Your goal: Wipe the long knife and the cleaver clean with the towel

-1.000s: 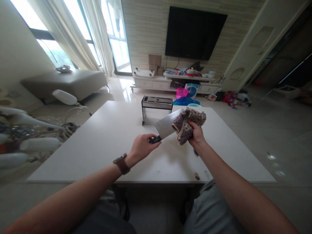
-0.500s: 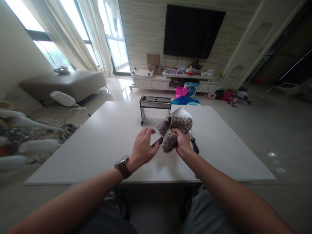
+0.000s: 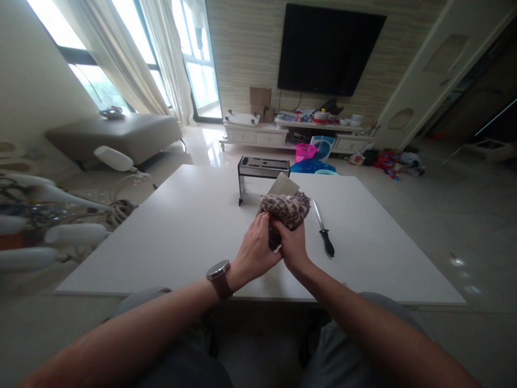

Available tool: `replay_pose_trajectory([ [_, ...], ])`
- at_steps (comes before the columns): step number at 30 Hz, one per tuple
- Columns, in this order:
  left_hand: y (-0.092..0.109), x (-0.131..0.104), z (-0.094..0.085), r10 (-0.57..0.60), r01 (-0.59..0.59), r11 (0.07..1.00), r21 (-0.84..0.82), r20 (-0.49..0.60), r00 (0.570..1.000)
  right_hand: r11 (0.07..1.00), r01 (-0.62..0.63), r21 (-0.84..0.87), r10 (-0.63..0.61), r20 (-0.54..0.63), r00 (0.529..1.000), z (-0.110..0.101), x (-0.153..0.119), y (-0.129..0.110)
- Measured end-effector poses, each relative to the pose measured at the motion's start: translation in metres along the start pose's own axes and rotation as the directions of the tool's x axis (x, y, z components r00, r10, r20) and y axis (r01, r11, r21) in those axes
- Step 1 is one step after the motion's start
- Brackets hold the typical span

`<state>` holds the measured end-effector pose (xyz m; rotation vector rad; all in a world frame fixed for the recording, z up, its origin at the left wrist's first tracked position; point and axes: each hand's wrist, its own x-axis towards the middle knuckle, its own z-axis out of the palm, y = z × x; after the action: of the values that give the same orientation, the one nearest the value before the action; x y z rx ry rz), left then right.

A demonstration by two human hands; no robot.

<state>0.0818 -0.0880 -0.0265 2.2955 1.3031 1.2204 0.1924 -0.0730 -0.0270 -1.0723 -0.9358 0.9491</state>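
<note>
A broad metal blade, that of a cleaver (image 3: 284,186), sticks up behind a folded brown-and-cream patterned cloth (image 3: 287,207). My right hand (image 3: 294,245) is closed on the cloth, its thumb pressed against the near side. Beside it, my left hand (image 3: 257,245) is closed at the lower left of the cloth, around where the cleaver's handle lies; the handle itself is hidden. Both hands meet above the white table. To their right lies a honing steel (image 3: 326,237) with a black handle. A clear-sided knife block (image 3: 264,164) with a slotted metal top stands behind them.
The white table (image 3: 169,237) spreads out on both sides. White lamp parts and cables (image 3: 76,234) crowd the floor at left. Beyond the table are a pink basket (image 3: 305,152), a low cabinet (image 3: 258,139) and bags (image 3: 398,161).
My left hand has gone from open fingers by the black handle to closed against the cloth. Cloth and blade have shifted left and turned more upright, uncovering the honing steel.
</note>
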Motion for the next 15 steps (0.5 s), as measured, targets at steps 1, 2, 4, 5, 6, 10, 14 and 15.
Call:
replay_pose_trajectory([
  [1, -0.001, 0.001, -0.001, -0.029, 0.029, 1.0, 0.0, -0.023, 0.999, 1.0, 0.017, -0.006, -0.017, 0.026, 1.0, 0.001, -0.004, -0.002],
  [2, -0.002, 0.002, -0.002, -0.061, 0.061, 0.998, -0.001, -0.042, 0.997, 0.999, 0.036, -0.014, -0.035, 0.056, 0.998, 0.002, -0.007, -0.003],
  [4, -0.006, 0.004, -0.004, -0.136, 0.135, 0.991, -0.011, -0.07, 0.988, 0.997, 0.072, -0.04, -0.066, 0.127, 0.99, 0.002, -0.014, -0.006],
  [5, -0.009, 0.005, -0.005, -0.178, 0.177, 0.984, -0.02, -0.076, 0.981, 0.995, 0.087, -0.058, -0.076, 0.165, 0.983, 0.002, -0.016, -0.006],
  [6, -0.011, 0.006, -0.006, -0.223, 0.221, 0.975, -0.032, -0.078, 0.972, 0.992, 0.099, -0.079, -0.082, 0.203, 0.976, 0.001, -0.017, -0.006],
  [10, -0.017, 0.01, -0.008, -0.378, 0.365, 0.922, -0.128, -0.097, 0.921, 0.974, 0.147, -0.172, -0.09, 0.302, 0.949, -0.004, -0.015, -0.001],
  [14, -0.019, 0.016, -0.007, -0.424, 0.384, 0.893, -0.236, -0.15, 0.893, 0.963, 0.175, -0.203, -0.098, 0.342, 0.935, -0.006, -0.008, 0.001],
  [15, -0.021, 0.018, -0.006, -0.438, 0.391, 0.885, -0.252, -0.17, 0.883, 0.963, 0.18, -0.2, -0.1, 0.356, 0.929, -0.006, -0.007, 0.001],
])
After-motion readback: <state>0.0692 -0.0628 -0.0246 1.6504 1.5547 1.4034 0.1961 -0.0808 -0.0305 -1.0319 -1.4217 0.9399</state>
